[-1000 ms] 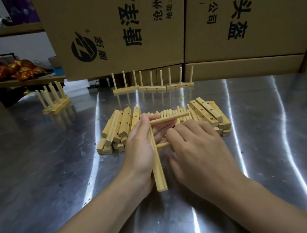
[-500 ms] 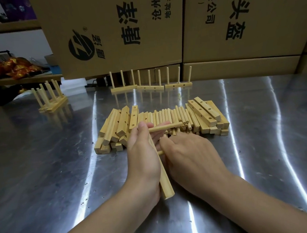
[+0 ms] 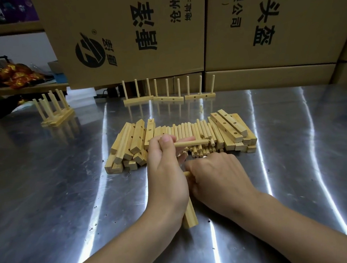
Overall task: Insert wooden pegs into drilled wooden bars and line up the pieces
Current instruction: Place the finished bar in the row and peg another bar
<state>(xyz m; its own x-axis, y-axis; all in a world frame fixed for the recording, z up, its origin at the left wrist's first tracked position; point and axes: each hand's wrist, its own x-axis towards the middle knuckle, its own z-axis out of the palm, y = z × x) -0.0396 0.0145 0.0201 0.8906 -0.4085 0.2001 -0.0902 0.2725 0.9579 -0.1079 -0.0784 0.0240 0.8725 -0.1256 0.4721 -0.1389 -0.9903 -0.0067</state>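
Head view: your left hand (image 3: 167,172) grips the bar (image 3: 190,216), right hand (image 3: 218,175) pinches a peg (image 3: 186,173); push it squarely, parallel to the seated peg (image 3: 192,143).

Hands: two, the left hand (image 3: 167,179) and the right hand (image 3: 219,177).
Held bar (image 3: 190,216): one, with two pegs showing, an upper peg (image 3: 192,143) and a lower peg (image 3: 187,173).
Back row: three pegged bars (image 3: 168,99), three upright pegs each, nine in all.
Left cluster (image 3: 56,119): pegged bars, number unclear.
Loose bars: two piles, the left pile (image 3: 128,146) and the right pile (image 3: 234,131).
Loose pegs (image 3: 189,130): one row, too many to count.
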